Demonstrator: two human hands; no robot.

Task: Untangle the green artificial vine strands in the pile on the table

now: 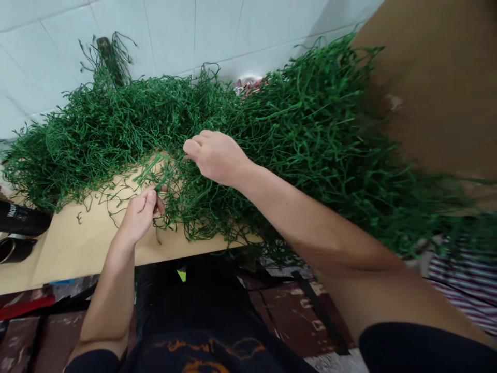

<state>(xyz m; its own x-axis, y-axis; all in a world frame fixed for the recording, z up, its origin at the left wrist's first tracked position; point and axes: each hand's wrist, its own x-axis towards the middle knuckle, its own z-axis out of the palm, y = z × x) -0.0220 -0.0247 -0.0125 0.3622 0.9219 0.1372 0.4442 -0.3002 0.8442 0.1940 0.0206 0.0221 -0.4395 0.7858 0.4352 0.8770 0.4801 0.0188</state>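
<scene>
A big tangled heap of thin green stems [310, 114], which look like plastic plant sprigs, spreads over a tan board [81, 248]. Low at the near side of the heap, my left hand [140, 213] pinches a green stem [160, 183] between thumb and fingers. My right hand [217, 158] is farther forward and to the right, back side up, with its fingers curled closed just over the heap. Whatever lies inside those fingers is hidden from view. Several loose sprigs are scattered on the board around my left hand.
White wall tiles [171, 36] stand behind the heap, and a brown panel [438, 88] rises at the right. A black cylinder with lettering [23, 217] lies at the left edge, beside a dark roll [15, 249]. Striped cloth [462, 280] is at lower right.
</scene>
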